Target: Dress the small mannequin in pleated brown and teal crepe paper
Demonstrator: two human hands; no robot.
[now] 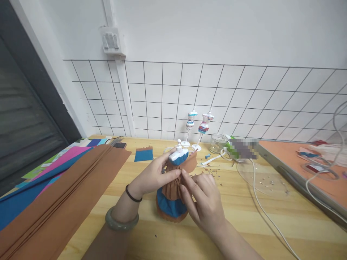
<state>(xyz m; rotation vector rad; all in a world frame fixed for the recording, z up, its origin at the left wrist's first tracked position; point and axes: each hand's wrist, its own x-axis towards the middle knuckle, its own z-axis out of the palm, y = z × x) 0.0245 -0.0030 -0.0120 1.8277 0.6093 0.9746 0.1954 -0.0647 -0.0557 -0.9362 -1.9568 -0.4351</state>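
A small white dress form [179, 156] with a blue bodice stands on the table, dressed in a pleated brown skirt layer [171, 192] over a blue skirt [170, 208] with brown trim. My left hand [155, 173] wraps round its waist from the left, thumb pressing the pleats at the front. From the right, my right hand [203, 196] pinches the brown cloth near the waist, its fingertips close to my left thumb. A loose brown flap [189, 162] sticks out at the right of the waist.
Brown cloth [81, 191] lies over coloured sheets at the left. A blue swatch [143, 155], two small dress forms [190, 124], a glass jar [218, 143] and scraps are at the back. A white cable [261, 202] and an orange board [303, 169] lie right.
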